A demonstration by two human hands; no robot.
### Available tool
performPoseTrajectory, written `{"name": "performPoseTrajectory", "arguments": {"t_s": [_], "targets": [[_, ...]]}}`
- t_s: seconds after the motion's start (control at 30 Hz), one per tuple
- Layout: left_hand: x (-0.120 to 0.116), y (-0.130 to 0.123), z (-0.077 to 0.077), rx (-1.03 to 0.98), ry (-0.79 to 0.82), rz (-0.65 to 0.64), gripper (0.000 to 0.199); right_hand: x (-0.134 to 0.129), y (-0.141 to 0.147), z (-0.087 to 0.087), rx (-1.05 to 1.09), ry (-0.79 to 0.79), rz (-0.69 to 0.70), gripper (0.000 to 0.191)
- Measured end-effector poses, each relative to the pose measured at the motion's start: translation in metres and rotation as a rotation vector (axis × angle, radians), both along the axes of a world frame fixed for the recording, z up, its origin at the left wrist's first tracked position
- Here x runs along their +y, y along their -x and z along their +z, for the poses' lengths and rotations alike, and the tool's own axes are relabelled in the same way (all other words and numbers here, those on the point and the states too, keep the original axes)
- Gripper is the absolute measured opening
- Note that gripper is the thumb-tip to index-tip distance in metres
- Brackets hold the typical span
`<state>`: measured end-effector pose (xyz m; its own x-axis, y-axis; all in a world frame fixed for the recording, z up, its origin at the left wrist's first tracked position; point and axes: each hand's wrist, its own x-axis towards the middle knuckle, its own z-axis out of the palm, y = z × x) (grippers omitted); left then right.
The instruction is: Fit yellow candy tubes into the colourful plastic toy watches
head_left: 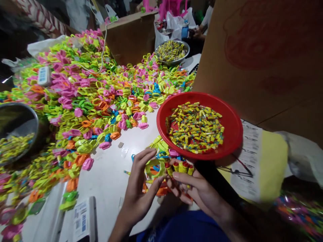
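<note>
My left hand (142,183) curves its thumb and fingers around a yellow-green toy watch (159,168), whose band forms a loop. Beside it, my right hand (199,185) grips several small yellow wrapped rolls (183,167) with red ends, lined up in a row between thumb and fingers. The hands are close together, near the table's front edge. More toy watches in orange, blue and pink lie under and behind them, partly hidden by the fingers. Just beyond the right hand stands a red basin (234,134) holding many similar yellow rolls (196,129).
A large heap of colourful toy watches (83,87) covers the table's left and back. Metal bowls (35,117) with yellow rolls stand at left and back. Cardboard boxes (264,67) rise at right and back. A white device (84,218) lies in front; a person's arm (200,32) shows behind.
</note>
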<state>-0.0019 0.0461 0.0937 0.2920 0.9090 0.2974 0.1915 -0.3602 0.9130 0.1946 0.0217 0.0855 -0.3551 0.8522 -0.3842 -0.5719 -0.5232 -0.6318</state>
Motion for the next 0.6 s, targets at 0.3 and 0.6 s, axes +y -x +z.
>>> {"name": "performPoseTrajectory", "arguments": {"t_s": [0.3,0.6], "targets": [[0.007,0.009,0.011,0.297,-0.313,-0.139,0.069,0.004,-0.007,0.006,-0.213,-0.018,-0.062,0.057],[0.010,0.005,0.011,0.466,-0.417,-0.136,0.064,0.007,-0.011,0.006,-0.340,-0.056,-0.056,0.067]]}}
